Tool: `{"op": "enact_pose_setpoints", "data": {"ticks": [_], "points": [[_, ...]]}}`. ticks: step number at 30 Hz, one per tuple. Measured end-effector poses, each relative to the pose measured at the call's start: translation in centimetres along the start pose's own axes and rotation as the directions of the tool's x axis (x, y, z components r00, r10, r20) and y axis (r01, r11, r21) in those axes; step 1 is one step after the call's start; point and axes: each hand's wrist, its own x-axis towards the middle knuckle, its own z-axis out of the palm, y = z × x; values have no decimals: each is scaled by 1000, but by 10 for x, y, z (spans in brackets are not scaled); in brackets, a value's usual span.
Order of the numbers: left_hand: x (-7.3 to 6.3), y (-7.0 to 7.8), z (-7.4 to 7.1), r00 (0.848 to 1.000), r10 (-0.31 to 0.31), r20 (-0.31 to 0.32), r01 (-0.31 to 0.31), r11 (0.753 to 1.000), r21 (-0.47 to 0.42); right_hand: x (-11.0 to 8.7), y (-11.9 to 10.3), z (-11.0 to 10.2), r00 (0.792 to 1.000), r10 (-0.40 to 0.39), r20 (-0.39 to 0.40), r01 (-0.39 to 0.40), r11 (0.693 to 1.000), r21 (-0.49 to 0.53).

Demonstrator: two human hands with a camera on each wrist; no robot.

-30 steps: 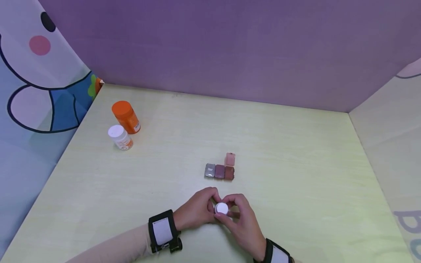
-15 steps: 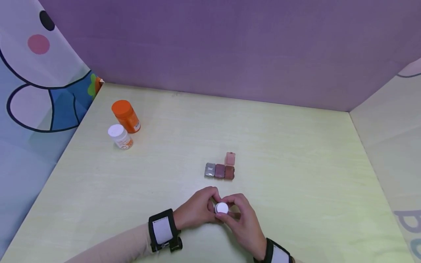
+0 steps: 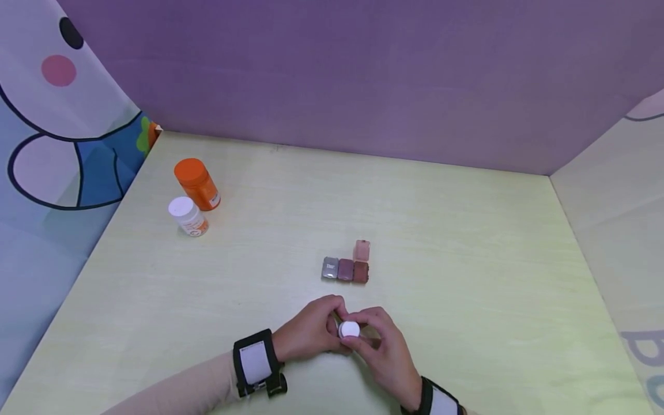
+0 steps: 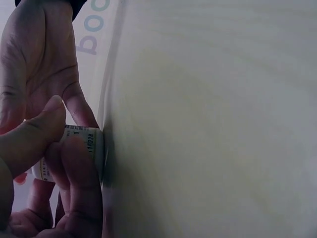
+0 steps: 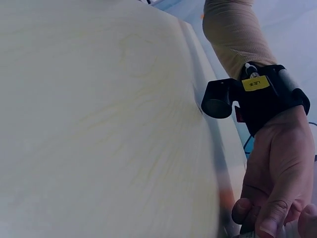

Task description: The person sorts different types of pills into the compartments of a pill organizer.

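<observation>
A small white bottle [image 4: 91,141] with a printed label stands upright, its base at the tabletop. My left hand [image 3: 311,328] grips its body, the fingers wrapping much of the label in the left wrist view. From the right, my right hand [image 3: 386,351] pinches the round white cap [image 3: 349,329] between thumb and index finger. Just beyond the hands lie several small square blocks: a grey one [image 3: 329,268], a purple one [image 3: 345,270], a brown one [image 3: 361,272] and a pink one [image 3: 362,250] behind the brown.
At the far left of the pale table [image 3: 467,259] stand an orange bottle [image 3: 199,187] and, in front of it, a white bottle with a white lid [image 3: 189,217]. A purple panel [image 3: 363,75] rises along the back, with printed panels at both sides.
My right index fingertip has shifted slightly left over the cap and the thumb tip slightly right. The left hand keeps its grip, and the bottle and blocks stay in place.
</observation>
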Motion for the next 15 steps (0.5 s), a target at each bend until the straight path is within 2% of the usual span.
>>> {"op": "enact_pose_setpoints", "data": {"ticks": [4, 7, 12, 15], "points": [[1, 1, 0, 1000, -17, -1, 17, 1000, 20, 0, 1, -3, 999, -14, 38, 15, 1000, -15], [0, 1, 1, 1000, -22, -1, 22, 999, 24, 2, -1, -6, 997, -30, 75, 38, 993, -110], [0, 2, 0, 1000, -25, -2, 25, 999, 27, 7, -8, -13, 987, -89, 134, 129, 937, -323], [0, 1, 0, 1000, -24, 0, 24, 999, 30, 8, -12, -15, 982, -103, 159, 158, 909, -386]]}}
